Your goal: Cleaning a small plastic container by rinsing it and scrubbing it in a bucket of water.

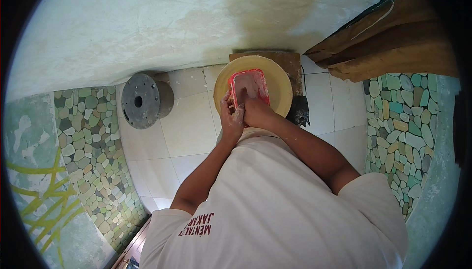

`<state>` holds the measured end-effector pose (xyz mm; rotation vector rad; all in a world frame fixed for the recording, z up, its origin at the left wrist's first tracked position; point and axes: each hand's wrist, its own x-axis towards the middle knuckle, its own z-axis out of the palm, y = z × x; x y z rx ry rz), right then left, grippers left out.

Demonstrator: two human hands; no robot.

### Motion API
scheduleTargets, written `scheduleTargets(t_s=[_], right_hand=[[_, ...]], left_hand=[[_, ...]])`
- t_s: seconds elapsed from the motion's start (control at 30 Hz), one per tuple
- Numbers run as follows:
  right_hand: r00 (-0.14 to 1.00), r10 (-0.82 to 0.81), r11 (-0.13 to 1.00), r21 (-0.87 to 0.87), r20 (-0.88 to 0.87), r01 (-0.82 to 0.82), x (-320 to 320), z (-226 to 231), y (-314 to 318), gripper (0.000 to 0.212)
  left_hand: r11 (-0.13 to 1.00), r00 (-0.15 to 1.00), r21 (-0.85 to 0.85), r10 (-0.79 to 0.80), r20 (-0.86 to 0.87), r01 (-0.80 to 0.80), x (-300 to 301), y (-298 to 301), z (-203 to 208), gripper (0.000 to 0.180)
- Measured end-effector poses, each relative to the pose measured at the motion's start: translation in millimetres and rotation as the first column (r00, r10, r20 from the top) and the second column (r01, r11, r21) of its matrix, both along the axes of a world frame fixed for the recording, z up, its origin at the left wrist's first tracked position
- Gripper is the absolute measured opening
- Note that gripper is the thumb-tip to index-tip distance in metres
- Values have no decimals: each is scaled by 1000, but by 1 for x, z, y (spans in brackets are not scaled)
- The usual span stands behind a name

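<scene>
A red rectangular tub with a pale, pinkish-brown paste inside is over a round yellowish basin or disc. My left hand, smeared with pale residue, grips the tub's near left side. My right hand reaches over the near end of the tub, its fingers down in the paste. Those fingers are mostly hidden, so whether they hold anything does not show.
Behind the basin lies a brown wooden board, with a dark, ragged object beside it. A grey cylinder with a central hole stands on the tiled floor to the left. Brown cloth hangs at upper right; a pale wall rises ahead.
</scene>
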<state>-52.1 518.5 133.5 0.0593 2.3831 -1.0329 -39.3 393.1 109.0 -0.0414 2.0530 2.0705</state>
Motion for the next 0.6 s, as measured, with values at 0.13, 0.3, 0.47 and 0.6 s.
scheduleTargets(t_s=[0.13, 0.3, 0.47, 0.6], right_hand=[[999, 34, 999, 2, -26, -34, -2, 2, 1, 33], [996, -59, 997, 41, -63, 62, -1, -2, 2, 36], [999, 21, 997, 78, -34, -18, 1, 0, 1, 38], [980, 195, 976, 105, -29, -191, -2, 4, 6, 37]], left_hand=[[1000, 999, -2, 0, 48, 0, 1, 1, 6, 58], [998, 999, -65, 16, 41, -14, 3, 5, 15, 65], [997, 998, -66, 44, 42, -41, 2, 1, 16, 65], [993, 999, -111, 30, -35, -33, 0, 3, 26, 66]])
